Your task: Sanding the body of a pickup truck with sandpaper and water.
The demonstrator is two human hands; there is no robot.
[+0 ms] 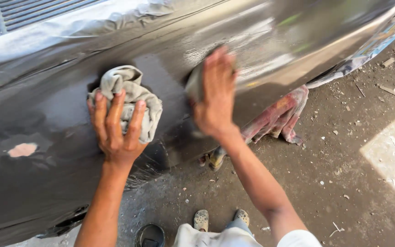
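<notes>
Grey cloth [129, 98], bunched, pressed to wet dark car panel [46, 119] under left hand [115, 130], fingers spread for even pressure. Right hand [216, 96] flat, fingers together, holding abrasive pad [194, 84] against panel. Stained rag [277, 116] on ground.

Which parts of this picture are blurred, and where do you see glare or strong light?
Head view: the right hand is motion-blurred, while the left hand on the grey rag is sharp; glare streaks the wet car panel near the top; a bright sun patch lies on the ground at right.
</notes>
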